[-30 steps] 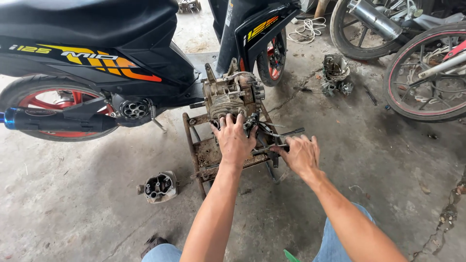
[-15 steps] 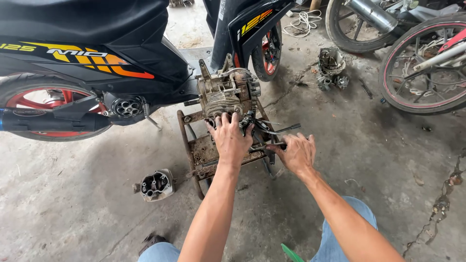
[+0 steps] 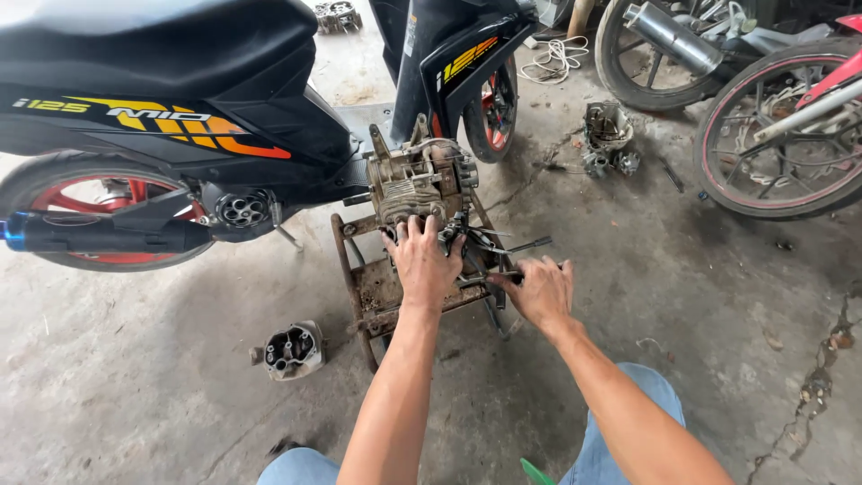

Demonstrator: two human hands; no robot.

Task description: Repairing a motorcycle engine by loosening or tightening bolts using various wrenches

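Hands (image 3: 426,260) (image 3: 539,289) on engine (image 3: 417,184) (black scooter (image 3: 180,99) behind).

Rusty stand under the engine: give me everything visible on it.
The rusty metal stand is a low frame of tube legs and flat bars, brown with rust and grime. It sits upright on the concrete floor beside the black scooter, carrying the finned engine block. The left hand presses above it; the right hand holds a tool alongside.

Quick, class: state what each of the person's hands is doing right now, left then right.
Left hand: open, fingers spread, pressing on the engine block.
Right hand: closed on a black tool handle.
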